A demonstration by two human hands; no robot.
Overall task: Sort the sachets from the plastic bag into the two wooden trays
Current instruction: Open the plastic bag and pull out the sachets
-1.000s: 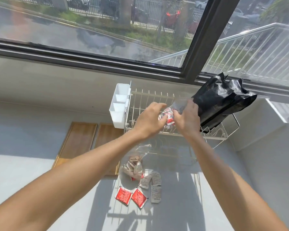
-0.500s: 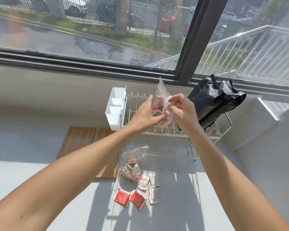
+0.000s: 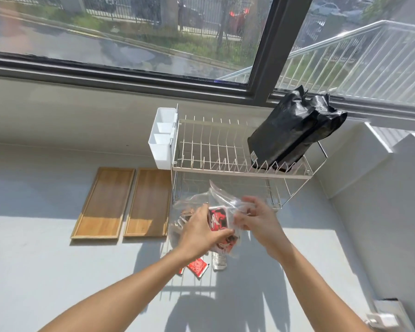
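A clear plastic bag (image 3: pixel 222 200) with red sachets (image 3: pixel 218 219) inside is held low over the counter by both hands. My left hand (image 3: pixel 199 233) grips its lower left part. My right hand (image 3: pixel 259 219) pinches its upper right edge. A second clear bag (image 3: pixel 185 207) with brownish sachets lies behind my left hand, partly hidden. Loose on the counter below my hands are a red sachet (image 3: pixel 197 267) and a silvery sachet (image 3: pixel 219 262). Two wooden trays lie side by side at the left: the left tray (image 3: pixel 103 202) and the right tray (image 3: pixel 149 202). Nothing lies in either.
A white wire dish rack (image 3: pixel 216 152) stands behind the bags, with a white plastic caddy (image 3: pixel 162 137) on its left end and a black plastic bag (image 3: pixel 295 130) on its right. A wall and ledge rise at the right. A window runs along the back.
Both hands have come down from in front of the dish rack to just above the counter, bringing the bag of red sachets with them. The camera tilted down.
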